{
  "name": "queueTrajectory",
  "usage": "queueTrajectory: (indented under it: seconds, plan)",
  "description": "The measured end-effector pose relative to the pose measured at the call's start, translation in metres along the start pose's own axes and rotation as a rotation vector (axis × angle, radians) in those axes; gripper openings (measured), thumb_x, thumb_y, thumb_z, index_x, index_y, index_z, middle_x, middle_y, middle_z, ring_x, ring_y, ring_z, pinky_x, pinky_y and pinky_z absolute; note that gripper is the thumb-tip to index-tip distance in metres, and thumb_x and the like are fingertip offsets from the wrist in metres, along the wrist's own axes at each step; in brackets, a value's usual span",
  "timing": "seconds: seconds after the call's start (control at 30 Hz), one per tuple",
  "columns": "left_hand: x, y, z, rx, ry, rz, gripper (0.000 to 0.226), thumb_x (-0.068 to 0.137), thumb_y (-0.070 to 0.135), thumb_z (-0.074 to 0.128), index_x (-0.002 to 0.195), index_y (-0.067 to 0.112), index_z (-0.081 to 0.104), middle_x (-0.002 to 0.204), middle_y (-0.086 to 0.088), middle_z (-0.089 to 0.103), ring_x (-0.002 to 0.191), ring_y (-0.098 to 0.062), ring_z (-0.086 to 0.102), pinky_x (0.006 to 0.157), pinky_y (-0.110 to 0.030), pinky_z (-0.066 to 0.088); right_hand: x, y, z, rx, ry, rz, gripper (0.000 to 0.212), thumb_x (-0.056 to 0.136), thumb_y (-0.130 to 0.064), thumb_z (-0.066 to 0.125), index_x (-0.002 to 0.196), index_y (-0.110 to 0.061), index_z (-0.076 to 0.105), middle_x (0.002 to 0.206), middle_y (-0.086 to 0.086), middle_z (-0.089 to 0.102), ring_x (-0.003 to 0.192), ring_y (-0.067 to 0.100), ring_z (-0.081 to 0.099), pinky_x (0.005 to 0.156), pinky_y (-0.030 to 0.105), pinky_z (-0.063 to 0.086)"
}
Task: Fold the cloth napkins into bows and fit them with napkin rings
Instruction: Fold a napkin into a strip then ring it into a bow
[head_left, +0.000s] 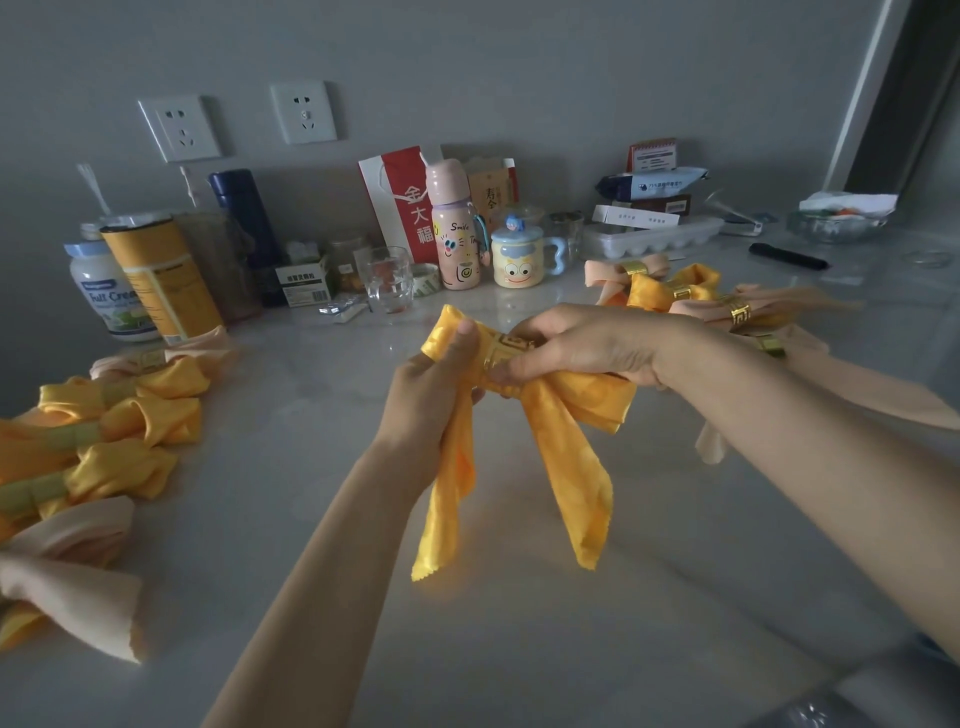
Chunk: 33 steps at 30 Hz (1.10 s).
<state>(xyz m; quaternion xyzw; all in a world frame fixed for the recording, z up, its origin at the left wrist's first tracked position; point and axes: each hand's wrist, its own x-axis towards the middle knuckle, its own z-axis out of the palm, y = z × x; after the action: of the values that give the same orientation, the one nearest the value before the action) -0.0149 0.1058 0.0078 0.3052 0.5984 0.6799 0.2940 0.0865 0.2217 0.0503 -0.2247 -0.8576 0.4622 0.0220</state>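
Above the tabletop (519, 649), the left hand (431, 384) is pinching the yellow napkin bow (566, 415) by its left loop, while the right hand (576, 345) is gripping the right loop beside the gold ring (506, 351).

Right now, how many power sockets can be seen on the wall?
2. The left socket is above the yellow can; the right socket is just right of it. More may be outside the view.

Bare surface (519, 649) runs from the near edge up the middle. Ringed bows (150, 415) crowd the left side, a second heap (654, 291) the right, and tins (156, 280), bottles (457, 234) and a glass (387, 278) line the back wall.
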Motion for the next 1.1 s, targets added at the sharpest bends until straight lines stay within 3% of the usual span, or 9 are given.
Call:
queueTrajectory:
  seconds: [0.13,0.33,0.53,0.63,0.7,0.77,0.83,0.97,1.1]
  plan:
    - [0.001,0.007,-0.009,-0.127,0.042,0.009,0.026,0.093,0.031,0.051,0.089,0.009,0.065,0.096,-0.009,0.07,0.093,-0.025,0.066,0.092,-0.042,0.051,-0.005,-0.003,-0.003,-0.028,-0.029,-0.013,0.038,0.079,-0.034,0.071,0.109,-0.013,0.063,0.096,0.004,0.071,0.09,0.016,0.066,0.083,0.027,0.051]
    - [-0.001,0.007,-0.006,-0.09,0.061,0.107,0.024,0.092,0.032,0.052,0.092,0.013,0.068,0.095,-0.003,0.071,0.091,-0.018,0.067,0.081,-0.029,0.056,0.0,-0.001,0.001,-0.118,0.084,-0.062,0.049,0.072,-0.043,0.076,0.112,-0.019,0.06,0.106,-0.004,0.067,0.102,0.012,0.061,0.095,0.03,0.046]
    - [-0.003,0.01,0.0,-0.094,0.087,0.101,0.021,0.093,0.031,0.053,0.09,0.018,0.068,0.095,-0.002,0.071,0.093,-0.021,0.066,0.086,-0.034,0.054,-0.005,-0.011,0.005,-0.332,0.2,-0.154,0.055,0.07,-0.039,0.078,0.114,-0.022,0.049,0.094,-0.015,0.052,0.087,0.003,0.052,0.069,0.015,0.043]
    - [-0.004,0.013,-0.001,-0.144,0.021,0.013,0.027,0.096,0.036,0.046,0.087,0.018,0.064,0.083,0.002,0.072,0.086,-0.017,0.067,0.083,-0.034,0.054,-0.002,-0.01,0.01,-0.361,0.247,-0.184,0.054,0.072,-0.033,0.079,0.111,-0.023,0.044,0.095,-0.009,0.051,0.085,0.009,0.05,0.062,0.013,0.039]
    - [-0.005,0.009,0.004,-0.07,0.058,0.016,0.029,0.097,0.038,0.044,0.087,0.018,0.062,0.085,-0.001,0.07,0.091,-0.021,0.066,0.085,-0.036,0.053,0.001,-0.007,0.01,-0.319,0.284,-0.175,0.053,0.073,-0.032,0.079,0.11,-0.024,0.042,0.102,-0.005,0.052,0.088,0.011,0.051,0.064,0.015,0.04]
    - [-0.005,0.004,0.009,0.138,0.183,0.157,0.023,0.096,0.037,0.048,0.091,0.019,0.061,0.088,0.001,0.067,0.091,-0.019,0.063,0.079,-0.029,0.051,0.003,-0.004,0.005,-0.247,0.354,-0.144,0.054,0.073,-0.033,0.078,0.114,-0.024,0.044,0.106,-0.004,0.052,0.088,0.012,0.051,0.064,0.017,0.041]
    - [-0.006,0.002,0.013,0.309,0.193,0.307,0.019,0.091,0.035,0.057,0.104,0.022,0.058,0.099,0.003,0.065,0.097,-0.013,0.06,0.075,-0.02,0.046,0.003,-0.004,0.002,-0.195,0.431,-0.127,0.06,0.073,-0.036,0.077,0.12,-0.021,0.044,0.107,-0.003,0.051,0.09,0.013,0.05,0.061,0.016,0.039]
    - [-0.008,-0.003,0.016,0.578,-0.015,0.313,0.071,0.067,0.035,0.081,0.119,0.024,0.035,0.122,0.007,0.048,0.109,-0.003,0.042,0.072,-0.006,0.035,0.002,-0.007,0.001,-0.18,0.447,-0.102,0.065,0.072,-0.039,0.078,0.122,-0.018,0.041,0.096,-0.007,0.049,0.089,0.012,0.05,0.06,0.017,0.037]
    - [-0.012,-0.01,0.016,0.644,-0.047,0.302,0.083,0.06,0.032,0.086,0.113,0.022,0.022,0.125,0.006,0.039,0.111,-0.004,0.037,0.071,-0.004,0.027,0.004,-0.003,0.01,-0.194,0.405,-0.028,0.074,0.072,-0.043,0.077,0.125,-0.013,0.034,0.099,-0.002,0.053,0.094,0.016,0.053,0.064,0.024,0.041]
